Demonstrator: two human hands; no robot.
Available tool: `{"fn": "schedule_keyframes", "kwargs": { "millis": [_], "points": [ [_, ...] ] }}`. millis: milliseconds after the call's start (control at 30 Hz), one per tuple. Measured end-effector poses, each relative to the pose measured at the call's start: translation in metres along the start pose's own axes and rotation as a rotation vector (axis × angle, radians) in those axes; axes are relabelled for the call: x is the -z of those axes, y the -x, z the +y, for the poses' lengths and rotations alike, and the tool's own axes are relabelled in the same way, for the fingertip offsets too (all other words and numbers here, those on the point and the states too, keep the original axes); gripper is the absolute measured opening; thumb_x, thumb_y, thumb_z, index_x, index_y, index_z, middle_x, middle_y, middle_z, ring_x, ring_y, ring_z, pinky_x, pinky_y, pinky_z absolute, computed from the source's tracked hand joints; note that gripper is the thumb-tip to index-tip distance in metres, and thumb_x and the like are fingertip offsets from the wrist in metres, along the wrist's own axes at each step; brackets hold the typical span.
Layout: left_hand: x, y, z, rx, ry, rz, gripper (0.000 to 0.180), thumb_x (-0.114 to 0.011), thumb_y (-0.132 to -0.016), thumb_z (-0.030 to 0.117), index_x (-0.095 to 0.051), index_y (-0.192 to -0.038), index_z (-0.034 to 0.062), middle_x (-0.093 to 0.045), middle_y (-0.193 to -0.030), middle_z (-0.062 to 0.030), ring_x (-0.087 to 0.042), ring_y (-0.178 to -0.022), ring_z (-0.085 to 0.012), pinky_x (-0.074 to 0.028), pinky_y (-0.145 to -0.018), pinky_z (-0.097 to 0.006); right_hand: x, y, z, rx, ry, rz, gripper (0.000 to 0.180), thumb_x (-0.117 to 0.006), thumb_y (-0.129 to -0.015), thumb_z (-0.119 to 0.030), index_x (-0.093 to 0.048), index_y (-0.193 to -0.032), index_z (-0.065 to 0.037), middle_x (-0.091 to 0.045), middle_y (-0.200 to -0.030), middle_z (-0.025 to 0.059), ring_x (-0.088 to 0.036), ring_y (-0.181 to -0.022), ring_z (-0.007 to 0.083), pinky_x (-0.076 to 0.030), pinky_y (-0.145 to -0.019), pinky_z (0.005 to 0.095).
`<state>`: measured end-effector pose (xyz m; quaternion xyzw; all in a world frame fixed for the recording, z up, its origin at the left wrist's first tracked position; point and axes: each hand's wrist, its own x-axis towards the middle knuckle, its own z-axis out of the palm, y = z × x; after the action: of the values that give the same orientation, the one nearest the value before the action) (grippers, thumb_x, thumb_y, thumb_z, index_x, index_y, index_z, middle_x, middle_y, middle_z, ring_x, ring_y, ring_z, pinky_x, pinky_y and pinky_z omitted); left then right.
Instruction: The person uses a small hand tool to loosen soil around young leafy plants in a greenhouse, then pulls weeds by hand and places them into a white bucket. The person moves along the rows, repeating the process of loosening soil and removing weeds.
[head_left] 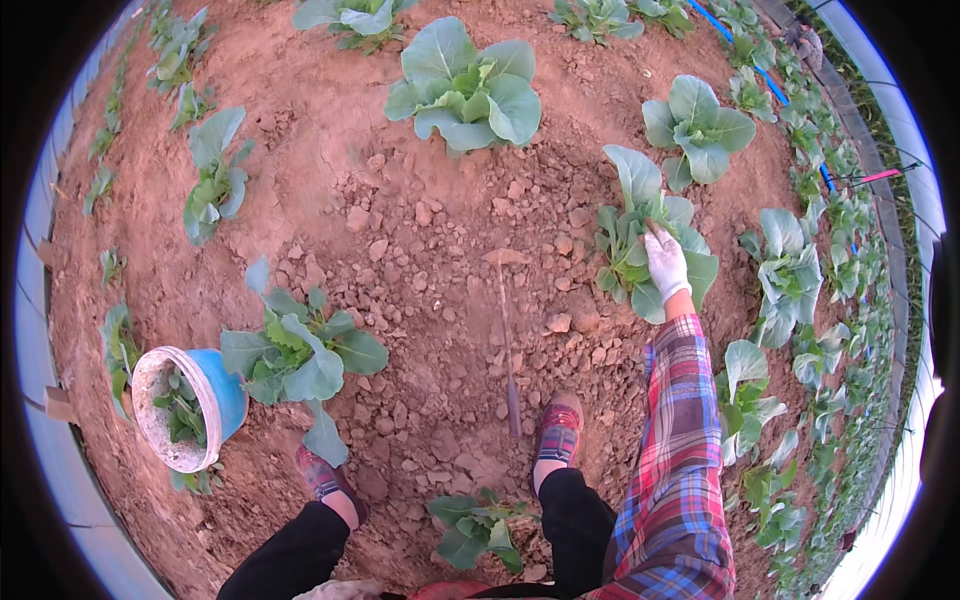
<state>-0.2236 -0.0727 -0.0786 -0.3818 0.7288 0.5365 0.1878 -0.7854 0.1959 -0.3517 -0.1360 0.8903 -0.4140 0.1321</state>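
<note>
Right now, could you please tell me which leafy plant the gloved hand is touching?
The plant immediately right of the hoe blade; it alone has the right hand among its leaves.

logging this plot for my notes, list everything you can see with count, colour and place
Handled plant: one, green, right of centre
Other leafy plants: too many to count, green, spread all around
Bucket: one, blue with a dirty white rim, lower left
Leaves: several, green, inside the bucket
Hoe-like tool: one, brown, lying at centre
Soil: one stretch, reddish brown, cloddy around the tool
Blue line: at least one, blue, upper right
Pink strip: one, pink, far right
Sheeting: pale blue, left edge
Shoes: two, reddish plaid, below centre
Trousers: one pair, black, bottom
Sleeve: one, plaid, lower right
Right hand: one, white-gloved, at the handled plant
Left hand: not clearly visible
</note>
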Motion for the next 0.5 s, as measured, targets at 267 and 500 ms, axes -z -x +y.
{"fn": "schedule_keyframes", "kwargs": {
  "millis": [267,500],
  "points": [
    [0.002,0.001,-0.007,0.069,0.143,-0.024,0.025,-0.054,-0.085,-0.001,-0.060,-0.109,0.0002,-0.060,-0.086,0.0019,-0.053,-0.077,-0.0052,-0.044,-0.068,-0.020,-0.010,0.038,-0.020,-0.257,-0.160,-0.238,0.029,-0.053,-0.090,-0.022,-0.060,-0.107,0.000,-0.066,-0.081,0.0055,-0.059,-0.069,0.0132,-0.048,-0.066,0.0270],
    [-0.001,-0.009,0.022,0.106,-0.034,0.010,0.023,-0.057,-0.082,0.002,-0.063,-0.104,0.0029,-0.061,-0.083,-0.0027,-0.056,-0.073,-0.0089,-0.045,-0.067,-0.022,-0.046,0.055,0.009,-0.544,0.568,-0.204,0.036,-0.053,-0.083,-0.036,-0.059,-0.106,-0.009,-0.065,-0.097,0.0099,-0.063,-0.090,0.0258,-0.049,-0.078,0.0365]
  ]
}}
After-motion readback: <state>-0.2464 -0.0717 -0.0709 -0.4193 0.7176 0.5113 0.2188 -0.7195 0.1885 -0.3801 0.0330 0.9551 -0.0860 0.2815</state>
